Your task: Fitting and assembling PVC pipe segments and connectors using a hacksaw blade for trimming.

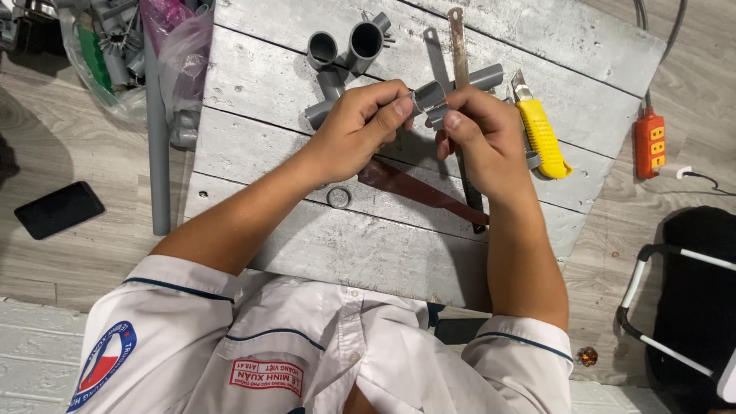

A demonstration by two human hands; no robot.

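Both my hands meet above a grey wooden board (360,253). My left hand (356,126) pinches a short grey pipe piece (429,96) between thumb and fingers. My right hand (479,134) grips the same piece from the other side, fingers curled around it. Below the hands lie a rusty red saw handle (399,182) and a small grey ring (338,198). A grey pipe tee assembly (337,61) with two open sockets rests just beyond my left hand.
A yellow utility knife (540,130) lies right of my right hand. Rusty metal bars (458,42) lie at the board's far side. A long grey pipe (157,130), plastic bags of fittings (123,46), a black phone (59,208), an orange power strip (650,142) and a black chair (690,284) surround the board.
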